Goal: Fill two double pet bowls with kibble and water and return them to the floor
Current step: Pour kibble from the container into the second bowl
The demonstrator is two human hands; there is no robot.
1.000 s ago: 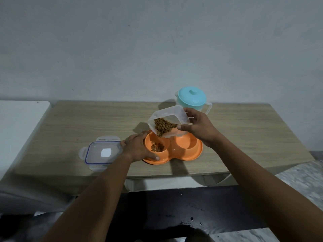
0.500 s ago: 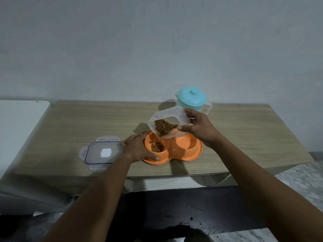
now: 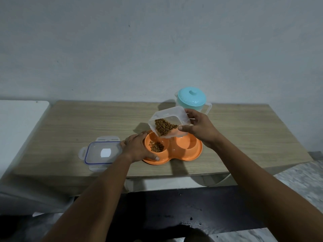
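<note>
An orange double pet bowl [image 3: 183,155] sits on the wooden table [image 3: 87,123] near its front edge. Its left cup holds a small heap of brown kibble [image 3: 157,147]; the right cup looks empty. My left hand [image 3: 138,148] grips the bowl's left rim. My right hand [image 3: 199,127] holds a clear plastic container [image 3: 168,122] tilted over the left cup, with kibble piled at its lower lip. Only one double bowl is in view.
The container's clear lid [image 3: 102,153] with a blue seal lies flat on the table to the left of the bowl. A teal-lidded jug [image 3: 192,101] stands behind my right hand by the wall. A white surface [image 3: 19,123] adjoins the table's left side.
A little more kibble has dropped into the left cup. Both hands and the tilted container have stayed almost where they were.
</note>
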